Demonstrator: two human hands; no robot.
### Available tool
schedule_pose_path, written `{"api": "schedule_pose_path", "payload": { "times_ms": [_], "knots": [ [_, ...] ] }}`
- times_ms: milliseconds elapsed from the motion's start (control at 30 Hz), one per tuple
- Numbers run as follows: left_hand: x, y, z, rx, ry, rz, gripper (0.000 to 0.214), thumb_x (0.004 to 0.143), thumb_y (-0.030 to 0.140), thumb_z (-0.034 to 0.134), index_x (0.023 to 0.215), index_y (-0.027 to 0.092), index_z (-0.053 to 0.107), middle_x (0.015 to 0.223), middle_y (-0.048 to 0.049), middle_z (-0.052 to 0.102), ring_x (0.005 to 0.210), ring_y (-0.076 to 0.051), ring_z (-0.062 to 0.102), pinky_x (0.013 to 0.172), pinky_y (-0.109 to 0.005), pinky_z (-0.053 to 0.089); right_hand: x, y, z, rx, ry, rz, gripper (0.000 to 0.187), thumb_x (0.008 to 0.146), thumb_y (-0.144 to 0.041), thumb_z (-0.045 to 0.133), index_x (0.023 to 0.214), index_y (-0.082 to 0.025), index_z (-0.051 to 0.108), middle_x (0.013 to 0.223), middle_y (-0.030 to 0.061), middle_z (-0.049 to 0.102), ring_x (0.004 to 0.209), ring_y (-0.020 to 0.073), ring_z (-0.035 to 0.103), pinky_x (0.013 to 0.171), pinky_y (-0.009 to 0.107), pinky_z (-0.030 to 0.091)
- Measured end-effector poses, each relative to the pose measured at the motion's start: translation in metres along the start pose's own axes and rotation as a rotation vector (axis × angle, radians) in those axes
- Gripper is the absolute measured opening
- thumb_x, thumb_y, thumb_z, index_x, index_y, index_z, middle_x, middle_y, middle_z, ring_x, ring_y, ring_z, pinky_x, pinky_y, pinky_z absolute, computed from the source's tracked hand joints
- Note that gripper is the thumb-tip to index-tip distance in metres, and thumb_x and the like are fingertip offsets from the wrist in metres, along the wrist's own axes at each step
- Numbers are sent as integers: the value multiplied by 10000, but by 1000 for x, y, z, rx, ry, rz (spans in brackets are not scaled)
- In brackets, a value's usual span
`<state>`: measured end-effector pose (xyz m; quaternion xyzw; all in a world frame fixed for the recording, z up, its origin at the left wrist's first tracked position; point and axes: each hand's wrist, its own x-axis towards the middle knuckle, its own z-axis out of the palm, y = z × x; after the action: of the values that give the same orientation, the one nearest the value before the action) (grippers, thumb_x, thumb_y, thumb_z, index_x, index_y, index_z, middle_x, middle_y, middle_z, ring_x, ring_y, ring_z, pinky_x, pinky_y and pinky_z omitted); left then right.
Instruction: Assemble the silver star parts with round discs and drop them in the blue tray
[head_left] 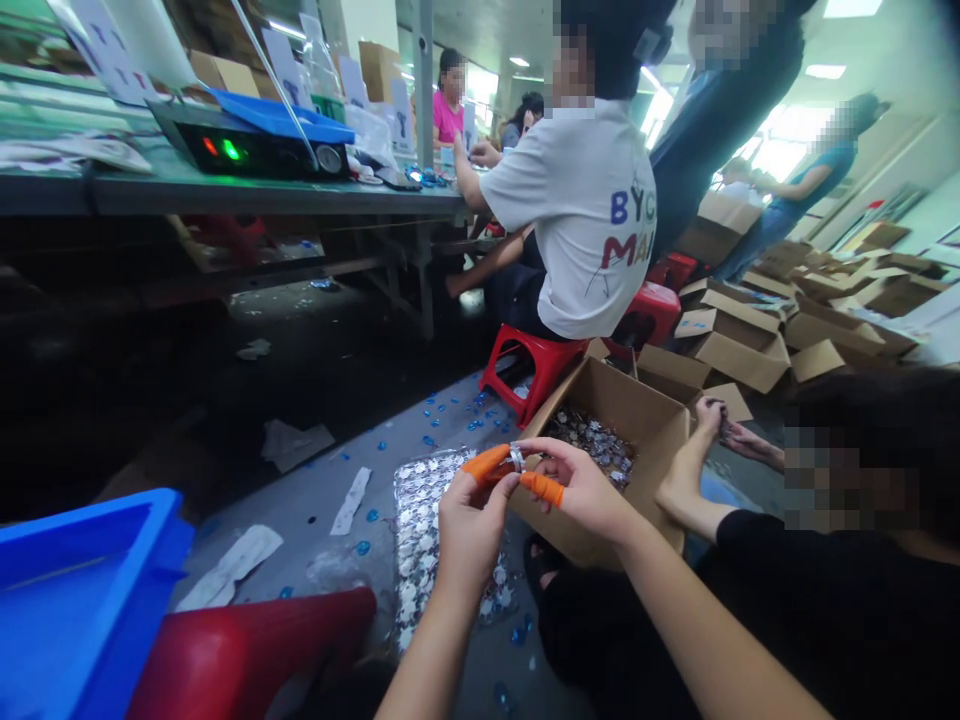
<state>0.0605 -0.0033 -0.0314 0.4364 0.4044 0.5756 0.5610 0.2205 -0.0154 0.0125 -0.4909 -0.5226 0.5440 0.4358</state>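
In front of me, my left hand point(474, 505) and my right hand point(581, 488) meet at a small silvery ring-like part point(517, 458). Both pinch it between thumb and fingers, and its exact kind is too small to make out. Orange finger cots cover a finger of each hand. Below my left hand lies a clear tray of flat silvery pieces point(420, 540) in rows on the floor. Right behind my right hand stands an open cardboard box point(652, 480) with many loose small metal pieces point(600, 445) in it.
A red stool point(247, 640) and blue bin point(90, 610) are at lower left. A co-worker in a white shirt point(592, 220) sits at the workbench point(300, 197); another person in black point(787, 590) sits close at right. Blue scraps and paper strips litter the floor point(315, 545).
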Motion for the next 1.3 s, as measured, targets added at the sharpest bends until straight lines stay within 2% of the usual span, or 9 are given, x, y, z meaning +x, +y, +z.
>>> {"api": "schedule_pose_path", "payload": {
  "times_ms": [100, 233, 400, 567, 667, 900, 1167, 1300],
  "knots": [
    [-1, 2, -3, 143, -51, 157, 266, 855, 277, 729, 1113, 212, 740, 1150, -84, 680, 1033, -217, 685, 950, -356, 572, 7, 12, -7, 123, -50, 39, 552, 722, -319, 870, 1233, -254, 668, 997, 47, 669, 623, 105, 577, 515, 237, 504],
    [1, 7, -7, 317, -93, 319, 203, 872, 239, 715, 1071, 236, 751, 1049, -56, 685, 954, -187, 679, 868, -308, 576, 14, 22, -18, 276, -133, 99, 523, 678, -261, 894, 1164, -242, 704, 1116, 64, 665, 651, 98, 621, 489, 199, 485],
    [4, 7, -8, 432, -103, 488, 232, 883, 187, 702, 1106, 241, 740, 1022, -50, 684, 948, -180, 661, 864, -303, 541, 18, 26, -25, 376, -178, 171, 475, 690, -234, 894, 1134, -204, 728, 978, 55, 706, 625, 89, 622, 514, 192, 478],
    [4, -2, -8, 490, -107, 623, 289, 883, 133, 690, 1147, 245, 728, 959, -45, 670, 886, -165, 648, 790, -274, 530, 21, 30, -25, 375, -137, 197, 457, 621, -222, 931, 1045, -156, 776, 886, 54, 725, 662, 99, 603, 544, 196, 466],
    [3, -5, -7, 494, -101, 641, 275, 875, 110, 691, 1117, 235, 736, 926, -37, 669, 843, -152, 645, 745, -251, 521, 22, 31, -24, 361, -106, 202, 461, 550, -205, 955, 978, -138, 796, 821, 47, 723, 664, 112, 601, 575, 219, 477],
    [1, -11, -6, 496, -91, 632, 211, 865, 117, 706, 1057, 191, 752, 880, -41, 681, 784, -144, 642, 707, -243, 517, 18, 24, -21, 289, -63, 230, 440, 517, -221, 953, 919, -111, 814, 670, 27, 680, 546, 69, 491, 491, 200, 342],
    [0, -18, -5, 496, -69, 573, 170, 874, 146, 696, 1024, 189, 762, 866, -49, 695, 790, -161, 656, 699, -255, 526, 19, 28, -20, 228, -25, 232, 497, 509, -237, 960, 964, -102, 810, 720, 49, 701, 545, 71, 494, 488, 209, 339],
    [1, -7, -4, 504, -89, 576, 185, 882, 171, 693, 1054, 194, 758, 883, -49, 687, 807, -162, 655, 725, -265, 535, 20, 31, -21, 334, -37, 229, 466, 524, -224, 964, 943, -108, 797, 735, 41, 700, 558, 74, 508, 487, 201, 356]
  ]
}}
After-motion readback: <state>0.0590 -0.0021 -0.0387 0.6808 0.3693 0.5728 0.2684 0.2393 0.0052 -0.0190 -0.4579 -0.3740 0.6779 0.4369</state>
